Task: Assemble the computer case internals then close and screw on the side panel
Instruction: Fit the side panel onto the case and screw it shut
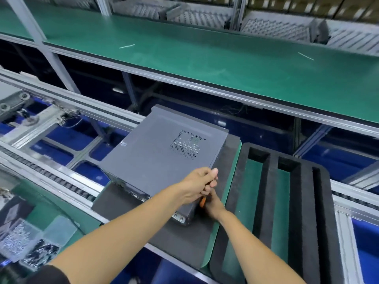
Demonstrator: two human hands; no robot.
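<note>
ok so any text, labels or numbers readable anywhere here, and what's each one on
None can be read.
Small pale mark on the side panel of the computer case, near its left edge at: too blurred to read.
Something green and white behind the panel's perforated vent: no legible print.
Cardboard boxes on the top shelf: too blurred to show any print.

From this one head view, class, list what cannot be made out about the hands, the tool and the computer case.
- Screwdriver: only an orange bit of handle shows; the left hand and right hand hide its tip.
- Any screw: hidden beneath the hands.
- Computer case insides: covered by its closed side panel.
- Trays at lower left: contents too blurred to name.
</note>
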